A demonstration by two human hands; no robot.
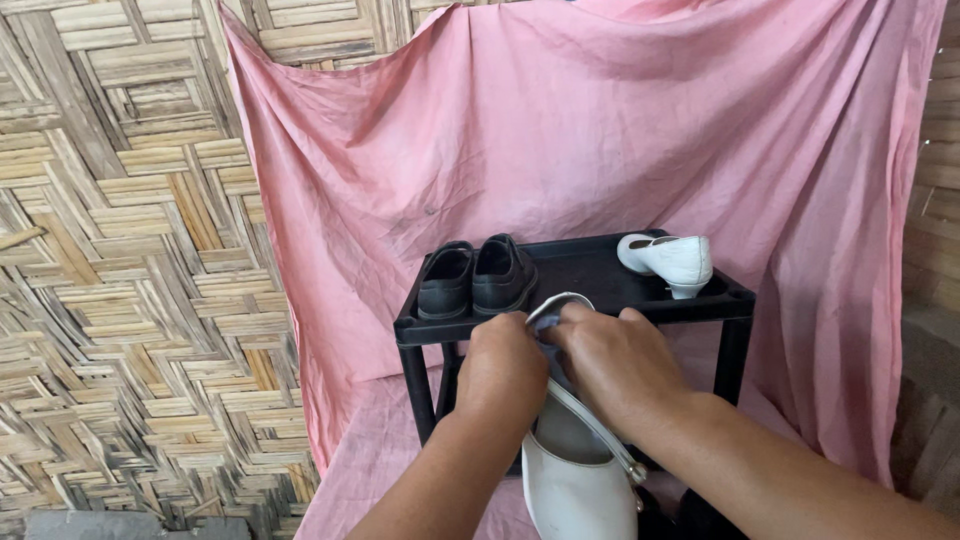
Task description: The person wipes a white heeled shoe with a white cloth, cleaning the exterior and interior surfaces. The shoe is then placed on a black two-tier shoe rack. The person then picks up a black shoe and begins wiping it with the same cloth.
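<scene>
Room: we stand before a woven bamboo wall [130, 250] with a pink cloth [600, 130] draped down it and out over the floor
Shelf: a low black plastic rack [590, 275] stands against the cloth; we keep calling it a shelf, as it carries only shoes
On the shelf: a pair of black shoes [475, 275] sits side by side at its left end, and a single white heeled shoe [672, 260] stands at its right end, well apart from the pair
Thing in hand: a white strapped shoe [575, 470] is held in front of the shelf's front edge, its toe towards us and its heel end up by the shelf
Left hand [502, 365]: our grip is closed around the shoe's upper end, fingers curled over its rim
Right hand [615, 360]: our grip is closed too, pressing a small bluish cloth [548, 335] against the rim; the cloth is mostly hidden under the fingers
Strap: a thin white strap [600, 430] with a small buckle runs across the opening, loose
Handling: we judge the shoe light, with a stiff sole and a smooth, slightly slippery upper
Where to hold: we judge the heel cup and side walls the firm places; the strap looks too thin to take a pull
</scene>
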